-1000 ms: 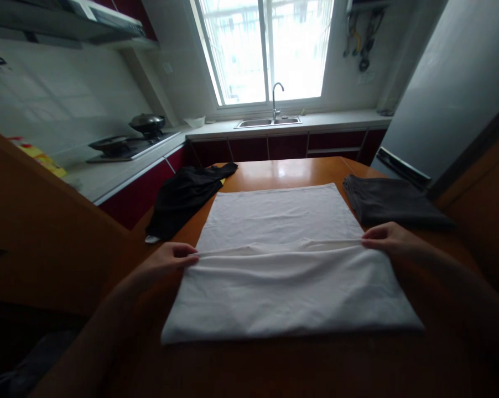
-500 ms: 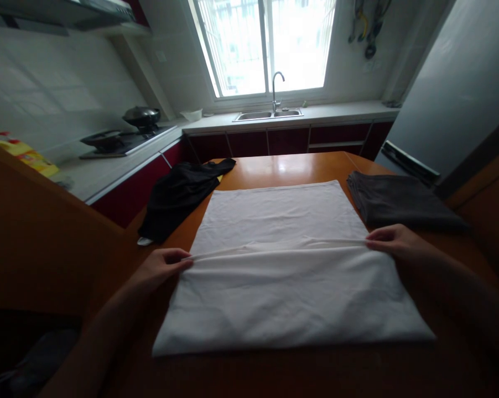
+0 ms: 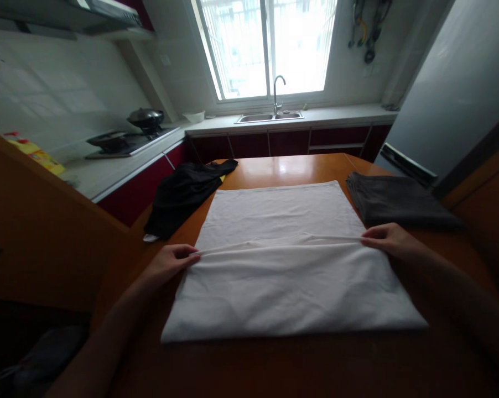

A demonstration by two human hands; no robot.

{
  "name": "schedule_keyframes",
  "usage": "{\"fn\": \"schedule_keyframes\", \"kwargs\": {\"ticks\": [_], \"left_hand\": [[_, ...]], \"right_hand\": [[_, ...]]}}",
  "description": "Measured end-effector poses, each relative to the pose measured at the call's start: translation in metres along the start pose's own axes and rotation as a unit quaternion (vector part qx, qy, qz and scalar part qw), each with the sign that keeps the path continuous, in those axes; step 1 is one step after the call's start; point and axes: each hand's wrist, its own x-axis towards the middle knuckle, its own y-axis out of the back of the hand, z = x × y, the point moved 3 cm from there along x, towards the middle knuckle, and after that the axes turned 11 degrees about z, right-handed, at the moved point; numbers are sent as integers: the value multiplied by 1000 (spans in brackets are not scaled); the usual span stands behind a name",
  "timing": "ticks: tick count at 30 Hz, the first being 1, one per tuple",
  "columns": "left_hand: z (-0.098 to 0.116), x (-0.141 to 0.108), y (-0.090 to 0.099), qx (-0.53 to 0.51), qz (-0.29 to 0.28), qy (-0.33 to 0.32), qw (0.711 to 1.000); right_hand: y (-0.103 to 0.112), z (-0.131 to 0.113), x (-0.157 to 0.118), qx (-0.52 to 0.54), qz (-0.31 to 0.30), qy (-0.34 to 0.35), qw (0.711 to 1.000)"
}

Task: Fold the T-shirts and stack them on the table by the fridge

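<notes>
A white cloth garment (image 3: 291,293) lies on the wooden table, its near part folded over toward the far side. My left hand (image 3: 172,262) pinches the left end of the folded-over edge between thumb and fingers. At the other end of that edge, my right hand (image 3: 386,239) grips the fabric in the same way. The edge is stretched nearly straight between both hands. Beyond it, the garment's far part lies flat with light wrinkles. Whether it is a shirt or another kind of garment, I cannot tell.
A black garment (image 3: 183,193) lies loosely at the table's left. On the right sits a folded dark grey cloth (image 3: 399,199). Behind the wooden table (image 3: 289,165) are a sink (image 3: 255,118), a stove with a wok (image 3: 145,117) and a fridge (image 3: 452,94).
The view has shifted slightly. Both hands keep their pinch on the folded edge, and the garment's near fold appears a little higher in the picture.
</notes>
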Motion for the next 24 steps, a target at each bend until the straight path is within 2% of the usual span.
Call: {"fn": "schedule_keyframes", "kwargs": {"ticks": [2, 4, 6, 7, 8, 9, 11, 12, 14, 16, 18, 20, 24], "left_hand": [[0, 0, -1, 31, -15, -55, 998], [12, -5, -1, 81, 23, -140, 987], [36, -16, -8, 120, 55, -235, 963], [51, -22, -16, 128, 52, -274, 952], [67, -27, -26, 130, 31, -301, 944], [82, -30, -38, 133, 2, -320, 938], [107, -27, -63, 141, -23, -328, 934], [115, -21, -74, 150, -18, -313, 937], [122, -5, -93, 179, -48, -261, 948], [120, 12, -106, 175, -86, -211, 958], [117, 24, -110, 143, -117, -190, 964], [115, 32, -109, 99, -115, -197, 969], [112, 34, -107, 78, -33, -227, 970]], "right_hand": [[0, 0, -1, -58, 8, 30, 998], [0, -9, -7, -143, 69, 74, 984], [-6, -32, -19, -212, 150, 135, 956], [-13, -46, -25, -230, 178, 169, 942], [-23, -62, -31, -231, 186, 204, 933], [-37, -77, -34, -228, 161, 238, 930], [-66, -103, -35, -230, 112, 277, 926], [-79, -111, -31, -241, 101, 272, 926], [-100, -116, -16, -258, 75, 222, 937], [-113, -111, 3, -247, 26, 139, 959], [-120, -103, 18, -209, -3, 90, 974], [-120, -98, 28, -165, 8, 92, 982], [-117, -99, 31, -140, 52, 115, 982]]}}
